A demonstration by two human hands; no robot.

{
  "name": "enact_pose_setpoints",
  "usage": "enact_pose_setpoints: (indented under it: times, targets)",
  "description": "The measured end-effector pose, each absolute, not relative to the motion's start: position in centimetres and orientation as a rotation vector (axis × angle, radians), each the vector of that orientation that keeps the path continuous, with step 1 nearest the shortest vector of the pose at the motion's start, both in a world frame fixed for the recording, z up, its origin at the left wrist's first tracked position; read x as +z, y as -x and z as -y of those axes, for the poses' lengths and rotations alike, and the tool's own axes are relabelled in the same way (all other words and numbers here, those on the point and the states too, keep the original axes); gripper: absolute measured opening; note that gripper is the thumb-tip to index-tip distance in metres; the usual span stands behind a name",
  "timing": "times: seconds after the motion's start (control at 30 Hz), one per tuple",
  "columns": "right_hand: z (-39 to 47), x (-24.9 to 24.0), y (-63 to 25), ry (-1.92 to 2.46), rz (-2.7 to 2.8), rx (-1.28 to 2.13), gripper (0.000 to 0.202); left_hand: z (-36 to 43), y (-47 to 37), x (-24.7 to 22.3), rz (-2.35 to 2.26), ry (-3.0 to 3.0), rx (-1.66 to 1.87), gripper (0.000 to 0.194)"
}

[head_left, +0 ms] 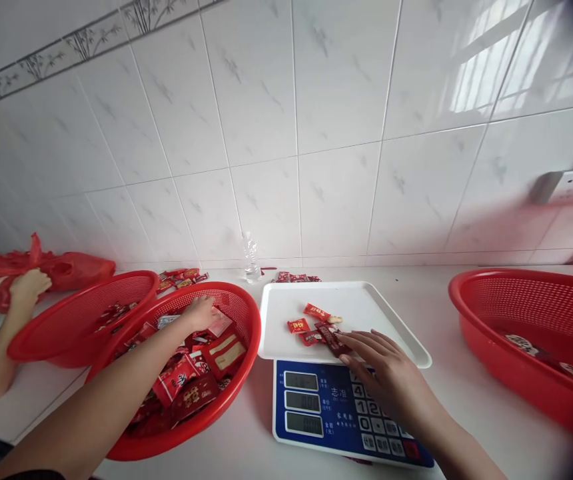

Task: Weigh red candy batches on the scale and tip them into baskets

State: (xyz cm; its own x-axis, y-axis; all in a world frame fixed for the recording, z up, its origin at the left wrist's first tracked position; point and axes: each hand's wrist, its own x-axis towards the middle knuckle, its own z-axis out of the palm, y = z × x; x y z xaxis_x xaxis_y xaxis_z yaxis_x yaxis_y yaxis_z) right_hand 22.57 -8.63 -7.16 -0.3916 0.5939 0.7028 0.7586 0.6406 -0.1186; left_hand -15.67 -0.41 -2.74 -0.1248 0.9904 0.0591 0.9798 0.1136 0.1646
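Note:
My left hand (200,313) is down in a red plastic basket (254,320) heaped with wrapped snacks. Its fingers curl down against the packets beside a pinkish packet (220,323); the fingertips are partly hidden, and I cannot make out what they grip. Over the front edge of a white weighing tray (376,310), my right hand (386,367) has thumb and fingers closed on one end of a dark red snack bar (332,339). Small red wrapped sweets (298,325) lie around it on the tray. The blue scale panel (334,413) is partly covered by that hand.
At the left, another person's hands (29,283) handle a red plastic bag (79,269) behind a second red basket (61,333). A third red basket (511,280) stands at the right. A clear bottle (251,260) and loose packets (296,277) are near the tiled wall.

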Motion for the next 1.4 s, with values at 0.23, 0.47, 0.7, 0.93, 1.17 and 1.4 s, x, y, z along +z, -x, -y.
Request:
enact_pose_setpoints:
  times: [0.23,0.47,0.7,0.93,1.17,1.4]
  targets:
    - [8.7,-7.0,-22.5,1.050,2.107,-0.279,0.025,0.9,15.8,-3.0,-2.277,-1.888,0.286,0.045]
    - [8.9,-6.8,-22.5,1.065,2.114,-0.267,0.025,0.8,12.7,3.7,-2.197,-1.882,0.778,0.047]
    - [9.1,-6.2,-22.3,1.068,2.122,-0.235,0.023,3.0,5.0,4.3,-1.549,-2.003,0.688,0.061]
    - [8.9,-6.8,-22.3,1.088,2.164,-0.288,0.025,3.4,0.2,0.0,-1.246,-2.379,0.023,0.079]
    - [9.1,-6.7,-22.3,1.173,2.205,-0.347,0.030,1.0,-2.5,-1.4,-1.370,-2.293,0.091,0.073]
    - [9.1,-6.8,-22.5,1.165,2.154,-0.270,0.027,0.6,2.0,0.7,-1.567,-2.078,0.765,0.041]
